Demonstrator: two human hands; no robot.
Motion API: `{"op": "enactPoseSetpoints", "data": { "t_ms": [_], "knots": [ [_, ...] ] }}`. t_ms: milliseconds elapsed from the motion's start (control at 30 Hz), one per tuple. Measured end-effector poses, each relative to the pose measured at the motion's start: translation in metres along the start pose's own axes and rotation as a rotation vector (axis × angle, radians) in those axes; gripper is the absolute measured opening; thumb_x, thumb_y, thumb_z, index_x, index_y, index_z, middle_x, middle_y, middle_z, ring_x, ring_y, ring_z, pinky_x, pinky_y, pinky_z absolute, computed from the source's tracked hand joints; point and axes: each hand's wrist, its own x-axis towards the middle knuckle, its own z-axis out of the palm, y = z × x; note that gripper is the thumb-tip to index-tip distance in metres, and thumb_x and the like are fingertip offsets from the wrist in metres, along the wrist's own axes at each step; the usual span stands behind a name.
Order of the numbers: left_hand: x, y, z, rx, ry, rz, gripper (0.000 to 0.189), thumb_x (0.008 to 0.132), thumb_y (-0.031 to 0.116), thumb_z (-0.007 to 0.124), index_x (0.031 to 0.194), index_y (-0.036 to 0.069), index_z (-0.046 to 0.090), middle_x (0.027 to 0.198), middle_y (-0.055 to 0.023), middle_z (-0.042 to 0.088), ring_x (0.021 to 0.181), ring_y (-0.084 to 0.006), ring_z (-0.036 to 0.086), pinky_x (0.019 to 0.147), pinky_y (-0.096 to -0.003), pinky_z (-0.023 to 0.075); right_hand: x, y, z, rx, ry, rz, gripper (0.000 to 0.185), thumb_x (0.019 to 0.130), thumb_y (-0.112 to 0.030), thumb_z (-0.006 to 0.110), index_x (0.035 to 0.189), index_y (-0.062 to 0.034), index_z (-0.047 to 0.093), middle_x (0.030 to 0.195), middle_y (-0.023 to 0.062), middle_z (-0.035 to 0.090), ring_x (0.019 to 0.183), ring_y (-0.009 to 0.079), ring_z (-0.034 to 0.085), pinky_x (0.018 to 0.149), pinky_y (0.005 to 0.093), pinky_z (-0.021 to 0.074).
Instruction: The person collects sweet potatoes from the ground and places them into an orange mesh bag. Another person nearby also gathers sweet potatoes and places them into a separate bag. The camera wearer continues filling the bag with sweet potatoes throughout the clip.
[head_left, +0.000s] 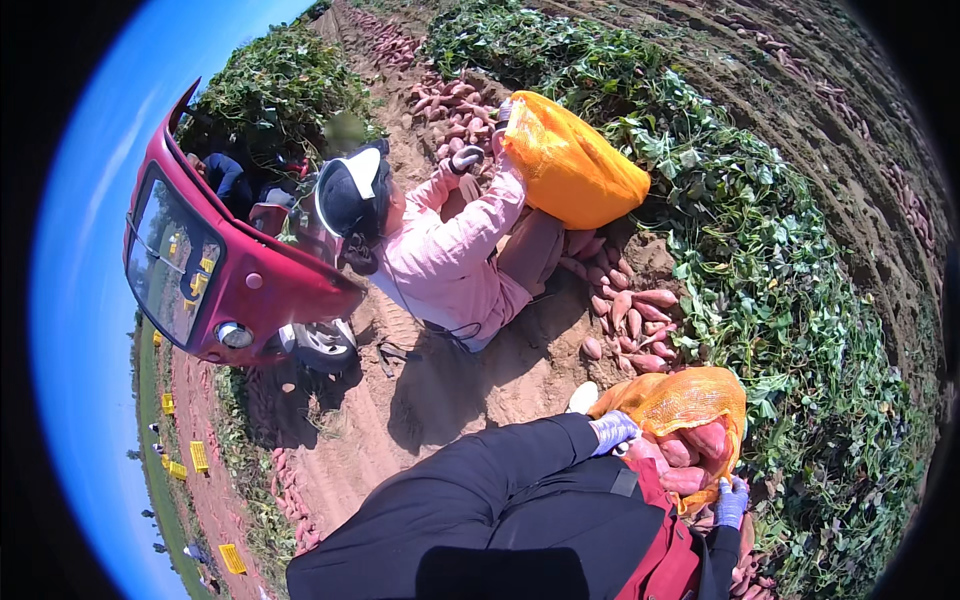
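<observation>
An orange mesh bag (690, 397) lies on the ground beside my dark-clothed body, its mouth wide and several red-skinned sweet potatoes (686, 457) inside. My left hand (615, 433), in a white-and-purple knit glove, grips the near-left edge of the bag's mouth. On the mouth's right side, my right hand (731, 501) in a matching glove pinches the mesh rim; part of its fingers is hidden. Just beyond the bag, loose sweet potatoes (637, 322) lie heaped on the soil.
A co-worker (450, 255) in pink squats ahead with a fuller orange mesh bag (577, 165). A red vehicle (277, 285) stands at the left, people behind it. Green vines (787, 300) line the right side. Yellow crates (199, 456) stand farther off at the left.
</observation>
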Motion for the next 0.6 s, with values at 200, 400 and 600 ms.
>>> {"op": "enactPoseSetpoints", "data": {
  "t_ms": [200,400,600],
  "knots": [
    [0.012,-0.009,-0.004,0.004,-0.026,0.024,0.024,0.085,0.016,0.054,0.062,0.010,0.054,0.054,-0.0007,0.047,0.042,-0.0115,0.042,0.040,-0.0275,0.0346,0.004,-0.001,-0.003,0.055,-0.016,0.061,0.020,0.086,-0.009,0.061,0.104,-0.0002,0.056,0.091,0.0071,0.060,0.073,0.0156,0.054,0.066,0.0290,0.0479],
    [0.015,-0.016,-0.006,-0.001,-0.018,0.023,0.023,0.085,0.016,0.054,0.063,0.009,0.055,0.053,-0.0010,0.047,0.041,-0.0120,0.043,0.039,-0.0279,0.0349,0.006,0.000,-0.002,0.037,-0.004,-0.029,0.014,0.085,-0.006,0.062,0.096,-0.0002,0.056,0.082,0.0046,0.059,0.067,0.0129,0.052,0.063,0.0278,0.0468],
    [0.018,-0.016,-0.006,0.019,-0.020,0.024,0.023,0.085,0.016,0.054,0.063,0.009,0.055,0.053,-0.0013,0.046,0.041,-0.0124,0.043,0.038,-0.0283,0.0352,0.020,0.033,-0.003,0.084,0.023,-0.047,0.013,0.086,-0.008,0.061,0.096,-0.0042,0.055,0.077,0.0036,0.058,0.058,0.0148,0.053,0.049,0.0312,0.0469]
  ]
}}
